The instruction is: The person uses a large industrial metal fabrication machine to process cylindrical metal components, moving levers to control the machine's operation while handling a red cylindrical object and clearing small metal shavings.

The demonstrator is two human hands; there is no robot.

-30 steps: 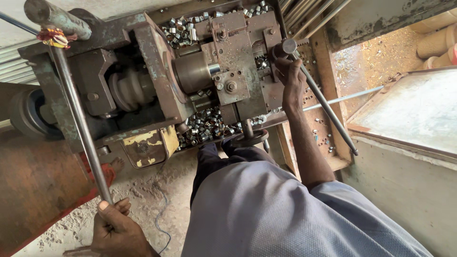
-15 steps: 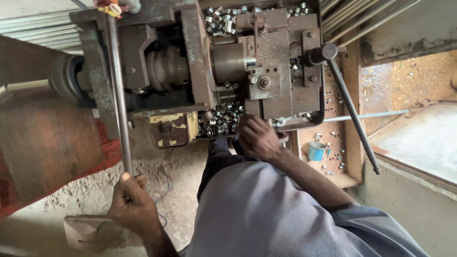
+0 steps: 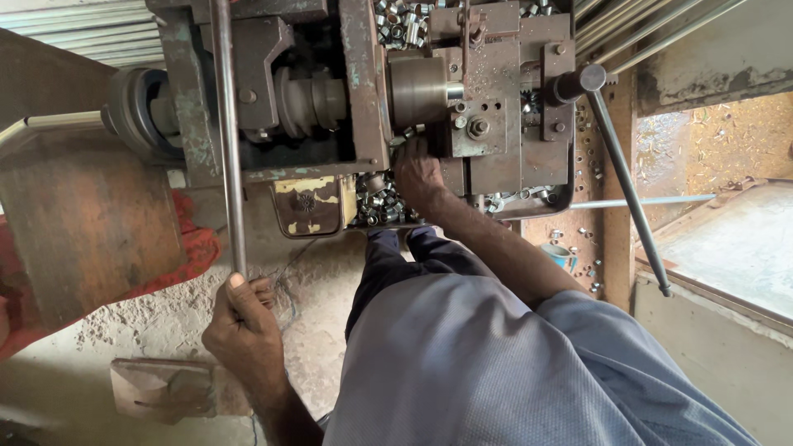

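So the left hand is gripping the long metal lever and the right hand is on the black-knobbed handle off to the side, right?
Not quite. In the head view the right hand is at the machine beside the small metal rings, away from the black-knobbed handle. The left hand does hold the long metal lever.

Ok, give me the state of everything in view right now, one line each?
left hand: closed around the lower end of the long lever bar.
right hand: reaching into the machine beside the chuck, grip hidden.
black handle: untouched, angled down to the right.
small metal parts: heaped loose in the tray.
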